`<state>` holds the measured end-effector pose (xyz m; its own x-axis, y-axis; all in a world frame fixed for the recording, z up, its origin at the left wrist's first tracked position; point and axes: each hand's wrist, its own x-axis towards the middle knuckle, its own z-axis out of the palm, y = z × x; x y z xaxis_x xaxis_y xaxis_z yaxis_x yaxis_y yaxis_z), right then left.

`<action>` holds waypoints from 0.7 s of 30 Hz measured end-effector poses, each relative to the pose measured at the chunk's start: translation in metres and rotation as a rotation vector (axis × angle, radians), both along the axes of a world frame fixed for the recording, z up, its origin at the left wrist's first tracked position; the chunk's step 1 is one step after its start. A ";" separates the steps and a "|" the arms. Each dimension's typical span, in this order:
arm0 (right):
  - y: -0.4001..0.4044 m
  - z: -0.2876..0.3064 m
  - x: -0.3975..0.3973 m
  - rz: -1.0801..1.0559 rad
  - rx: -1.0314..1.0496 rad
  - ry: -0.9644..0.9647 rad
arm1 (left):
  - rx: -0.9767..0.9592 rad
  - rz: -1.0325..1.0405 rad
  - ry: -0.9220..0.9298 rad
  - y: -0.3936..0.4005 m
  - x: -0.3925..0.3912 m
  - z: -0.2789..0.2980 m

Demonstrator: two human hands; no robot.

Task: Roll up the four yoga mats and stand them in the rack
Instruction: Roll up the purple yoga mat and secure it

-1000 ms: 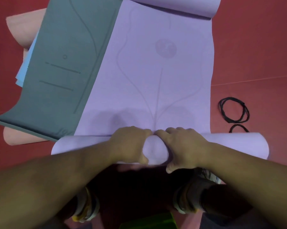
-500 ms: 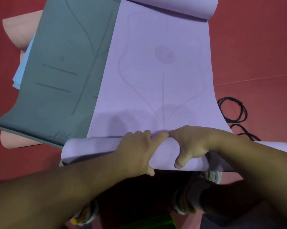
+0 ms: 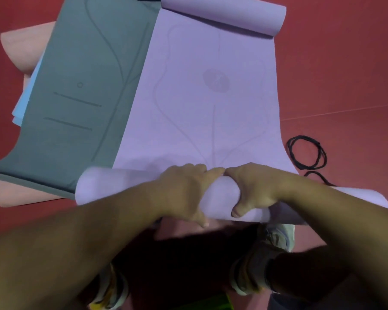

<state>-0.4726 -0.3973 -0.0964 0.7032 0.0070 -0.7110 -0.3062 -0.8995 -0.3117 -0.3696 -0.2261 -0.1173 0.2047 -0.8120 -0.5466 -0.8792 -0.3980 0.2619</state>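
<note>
You have four mats in the frame, all lying flat and overlapping on the red floor (image 3: 345,63). The purple mat (image 3: 211,108) is on top, in the centre. The grey mat (image 3: 81,86) lies partly under it, to the left. A light blue mat (image 3: 24,104) shows only as a thin strip at the left edge of the grey one, and a pink mat (image 3: 25,48) is at the bottom of the pile, visible in the upper left and again in the lower left. The purple mat has two rolled parts: a small curl at its far end, at the top of the frame, and the thicker roll (image 3: 112,186) at the near end, across the middle of the frame. No rack is in view.

At the right edge of the frame there are black cord loops (image 3: 309,153) on the floor, just beside the purple mat; I cannot count them for sure.

Both your hands are on the near roll, side by side, with the fingertips almost touching each other. Your left hand (image 3: 184,191) wraps over the top of the roll with curled fingers. Your right hand (image 3: 253,186) grips the roll too, with the thumb pressing its near side. Both your arms reach forward from the bottom of the frame, and your two shoes (image 3: 275,240) are below the roll.
</note>
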 end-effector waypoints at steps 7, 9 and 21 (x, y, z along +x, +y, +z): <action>0.011 0.016 -0.003 -0.003 -0.010 0.005 | -0.024 0.035 -0.006 -0.001 0.000 0.007; 0.013 0.022 -0.008 0.064 -0.153 -0.097 | 0.032 0.086 0.126 -0.006 0.012 0.014; 0.007 0.038 -0.013 0.026 -0.205 -0.205 | -0.071 0.024 -0.020 0.001 0.014 0.040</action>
<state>-0.4858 -0.3904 -0.0583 0.8338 -0.1024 -0.5424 -0.2315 -0.9569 -0.1752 -0.3559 -0.2255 -0.0774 0.2352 -0.8432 -0.4835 -0.8748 -0.4004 0.2727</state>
